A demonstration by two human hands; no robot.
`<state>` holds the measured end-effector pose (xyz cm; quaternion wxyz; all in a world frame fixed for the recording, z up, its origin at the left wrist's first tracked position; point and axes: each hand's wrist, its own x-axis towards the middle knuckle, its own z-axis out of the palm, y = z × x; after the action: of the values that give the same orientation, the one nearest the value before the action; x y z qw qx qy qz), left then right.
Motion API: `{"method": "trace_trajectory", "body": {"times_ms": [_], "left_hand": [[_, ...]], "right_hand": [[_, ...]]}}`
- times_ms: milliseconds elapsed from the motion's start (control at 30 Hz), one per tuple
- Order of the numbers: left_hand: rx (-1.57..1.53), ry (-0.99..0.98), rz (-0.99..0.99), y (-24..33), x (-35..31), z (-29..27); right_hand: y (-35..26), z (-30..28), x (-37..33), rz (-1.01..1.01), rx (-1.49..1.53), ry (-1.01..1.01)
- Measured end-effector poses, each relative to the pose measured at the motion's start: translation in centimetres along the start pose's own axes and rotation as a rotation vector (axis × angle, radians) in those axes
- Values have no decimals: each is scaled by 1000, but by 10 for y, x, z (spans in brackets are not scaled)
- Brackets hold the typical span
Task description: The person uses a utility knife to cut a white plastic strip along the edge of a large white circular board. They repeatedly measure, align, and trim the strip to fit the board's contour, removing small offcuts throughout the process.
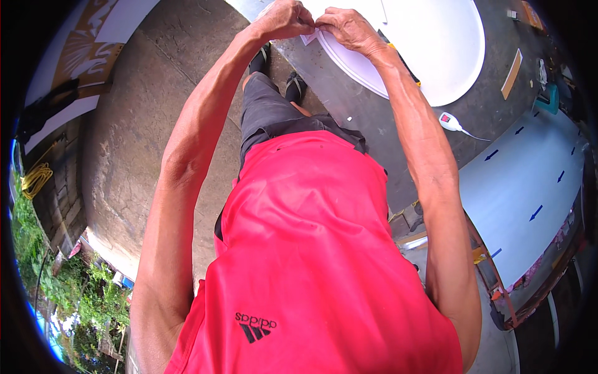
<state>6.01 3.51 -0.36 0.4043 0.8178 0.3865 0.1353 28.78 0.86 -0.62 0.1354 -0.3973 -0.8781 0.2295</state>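
My left hand (pixel 286 20) and my right hand (pixel 352 30) meet at the top of the view, both arms stretched out. Their fingertips are pinched together and almost touch. A thin white strip (pixel 349 64) curves along the near edge of a large rounded white panel (pixel 450 53), and its upper end lies at my right fingertips. What my left fingers pinch is too small to make out. A small white piece (pixel 308 38) shows just under the fingertips. Partly behind my right forearm lies a black and yellow tool (pixel 408 66) on the panel.
The panel lies on a dark grey table (pixel 361 115). On it are a white handheld device (pixel 448 121) with a cord, a wooden strip (pixel 512 73) and a teal object (pixel 547 99). A pale blue sheet with dark arrows (pixel 526 181) is at right. Yellow cord (pixel 37 179) hangs at far left.
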Motion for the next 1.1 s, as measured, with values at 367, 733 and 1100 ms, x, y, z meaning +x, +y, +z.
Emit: {"method": "trace_trajectory", "body": {"times_ms": [367,733,1100], "left_hand": [[158,70,264,-37,10,24],[12,36,-49,-2,3,13],[46,97,-78,7,-2,8]], "right_hand": [[3,2,6,-2,10,-39],[8,1,-2,226,221,-23],[8,3,2,177,133,-57]]}}
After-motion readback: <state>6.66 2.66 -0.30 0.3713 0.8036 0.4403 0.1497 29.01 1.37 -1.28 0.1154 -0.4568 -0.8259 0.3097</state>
